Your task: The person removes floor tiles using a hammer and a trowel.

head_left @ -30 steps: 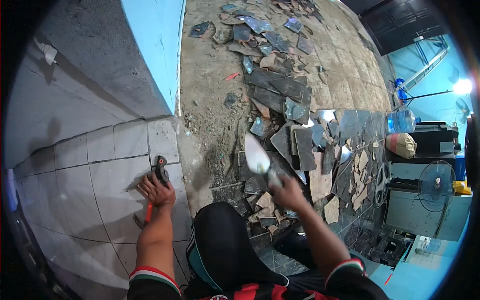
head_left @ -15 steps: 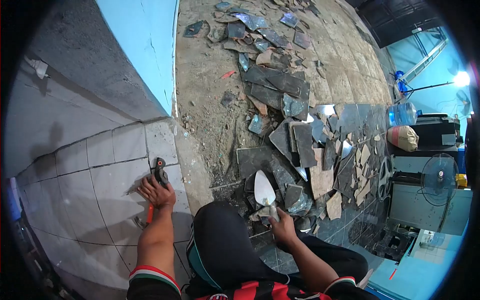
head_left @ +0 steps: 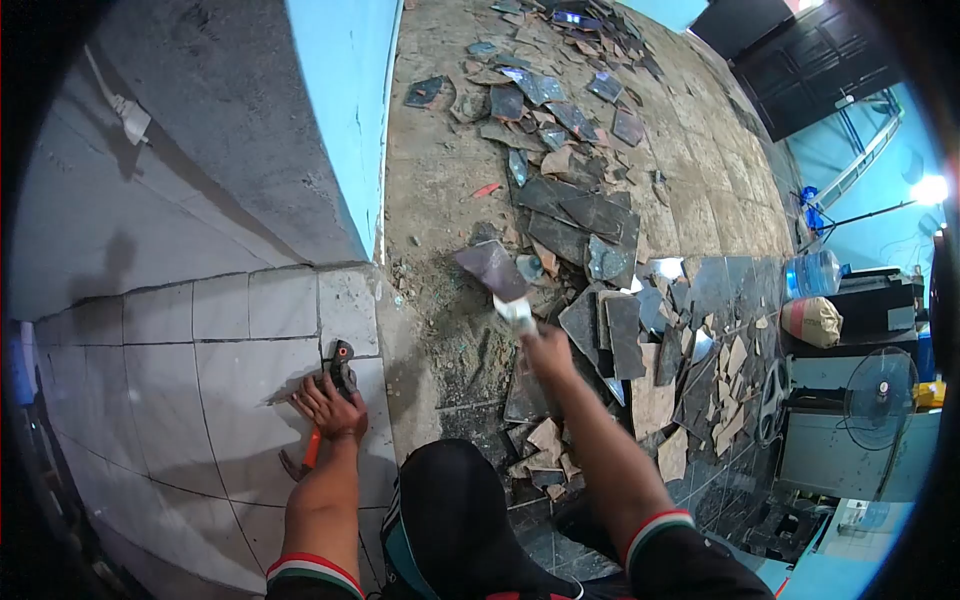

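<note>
across the left of the head view, pale floor tiles (head_left: 230,385) stretch below a grey wall (head_left: 205,130), while a blue pillar (head_left: 340,100) drops from the top edge. up the centre runs bare, gritty floor (head_left: 680,165), and broken tiles (head_left: 575,212) litter it from the top down to the lower middle, heaped thickest right of centre, crowding the way! over at the right edge: a water bottle (head_left: 806,275) on its side, a sack (head_left: 811,320) just below, then a fan (head_left: 880,388), with a bright lamp (head_left: 929,189) above and a dark door (head_left: 810,75) upper right.

now the hands! lower left, the left hand (head_left: 330,405) lies fingers spread over a hammer (head_left: 312,448), orange shaft poking out below. at centre, the right hand (head_left: 547,352) has its fingers wrapped round a trowel (head_left: 515,312); a dark shard (head_left: 495,268) covers the blade's far end, though whether it rests on it i can't tell. lower middle, a bent knee (head_left: 450,495) juts up between the arms.
</note>
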The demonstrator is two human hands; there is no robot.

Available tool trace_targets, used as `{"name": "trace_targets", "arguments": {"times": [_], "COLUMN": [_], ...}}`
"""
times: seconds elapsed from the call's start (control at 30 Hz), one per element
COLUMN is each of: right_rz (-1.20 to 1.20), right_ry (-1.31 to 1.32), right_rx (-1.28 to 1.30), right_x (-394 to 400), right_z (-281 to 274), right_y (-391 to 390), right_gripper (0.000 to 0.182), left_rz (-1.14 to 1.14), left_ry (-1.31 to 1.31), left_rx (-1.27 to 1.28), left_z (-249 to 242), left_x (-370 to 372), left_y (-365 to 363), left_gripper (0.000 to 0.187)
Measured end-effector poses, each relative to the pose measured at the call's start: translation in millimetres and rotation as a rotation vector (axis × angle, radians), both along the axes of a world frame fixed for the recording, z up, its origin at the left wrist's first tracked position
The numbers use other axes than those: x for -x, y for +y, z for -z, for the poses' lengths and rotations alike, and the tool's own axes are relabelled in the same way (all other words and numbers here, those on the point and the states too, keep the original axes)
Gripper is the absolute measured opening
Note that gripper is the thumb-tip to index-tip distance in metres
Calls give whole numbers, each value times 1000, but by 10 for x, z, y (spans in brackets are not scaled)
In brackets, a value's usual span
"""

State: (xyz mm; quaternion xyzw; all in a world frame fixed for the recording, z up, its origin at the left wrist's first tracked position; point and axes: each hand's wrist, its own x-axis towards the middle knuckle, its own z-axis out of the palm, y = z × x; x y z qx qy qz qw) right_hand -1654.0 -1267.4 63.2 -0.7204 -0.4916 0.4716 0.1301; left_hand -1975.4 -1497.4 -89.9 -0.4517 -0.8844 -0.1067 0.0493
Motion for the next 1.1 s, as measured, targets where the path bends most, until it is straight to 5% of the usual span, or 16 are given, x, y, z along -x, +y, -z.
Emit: {"name": "trace_targets", "arguments": {"times": [0.07, 0.3, 0.4, 0.57, 0.63, 0.87, 0.97, 1.07, 1.1], "right_rz": [66, 113, 154, 45, -40, 398, 437, 724, 636], "right_ry": [149, -61, 104, -77, -339, -145, -195, -9, -118], "right_rx": [-24, -469, -483, -405, -397, 343, 605, 734, 706], "right_x": [-21, -138, -154, -1015, -1264, -2027, -1839, -2147, -2184], "right_z": [276, -771, -1448, -1010, -1035, -786, -1175, -820, -758], "right_y": [636, 2967, 2314, 365, -610, -3540, -3556, -3737, -3760], "right_gripper": [24, 23, 26, 29, 42, 43, 44, 44, 42], "left_rz": [-38, -37, -41, 2, 6, -38, -28, -36, -41], "left_ry": [-70, -72, -63, 68, 103, 109, 126, 149, 156], "left_rx": [68, 64, 77, -27, -17, 74, 60, 101, 114], "left_z": [-111, -130, -129, -58, -14, 39, 56, 64, 59], "left_x": [-45, -27, -26, -30, -27, -37, -27, -38, -40], "left_y": [30, 43, 38, 37, 0, 34, 20, 13, 13], "left_gripper": [67, 73, 72, 71, 72, 74, 65, 69, 70]}}
